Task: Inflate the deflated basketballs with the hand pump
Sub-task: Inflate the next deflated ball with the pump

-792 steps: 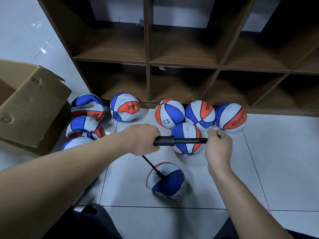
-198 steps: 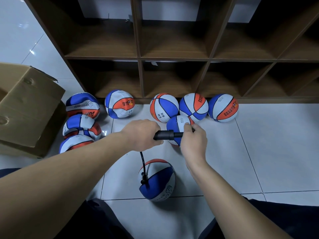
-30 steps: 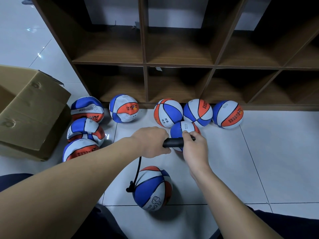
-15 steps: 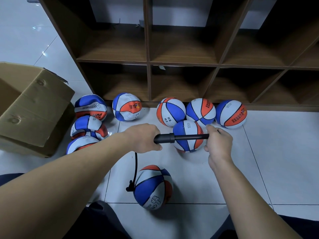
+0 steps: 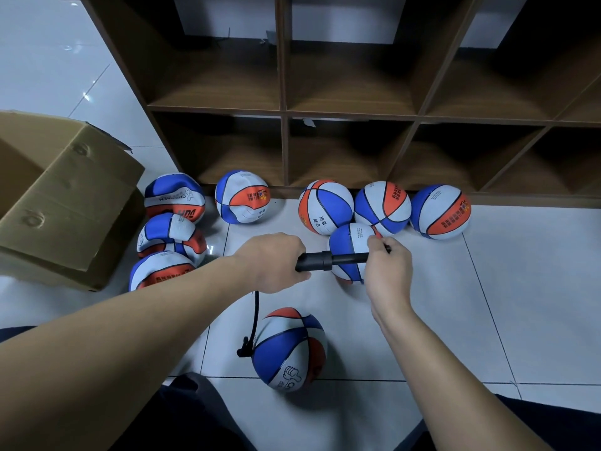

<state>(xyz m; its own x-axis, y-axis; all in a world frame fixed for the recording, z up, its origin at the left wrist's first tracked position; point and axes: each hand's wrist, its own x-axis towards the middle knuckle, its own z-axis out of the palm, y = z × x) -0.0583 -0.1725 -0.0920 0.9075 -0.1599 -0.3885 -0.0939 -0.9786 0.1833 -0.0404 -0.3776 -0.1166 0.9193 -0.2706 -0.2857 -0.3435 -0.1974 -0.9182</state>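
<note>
Your left hand (image 5: 271, 260) is clenched round the black pump (image 5: 331, 260) barrel, your right hand (image 5: 388, 266) grips its handle end, rod barely out, pump level above the floor (image 5: 520, 304). Its hose (image 5: 255, 315) drops to the near basketball (image 5: 289, 349), plugged in on the ball's left side, just beside your legs. Four round balls cluster far right against the shelf (image 5: 348, 115) base, four dented ones (image 5: 172, 231) far left beside the cardboard box (image 5: 65, 203); open tile lies right of your right arm.
</note>
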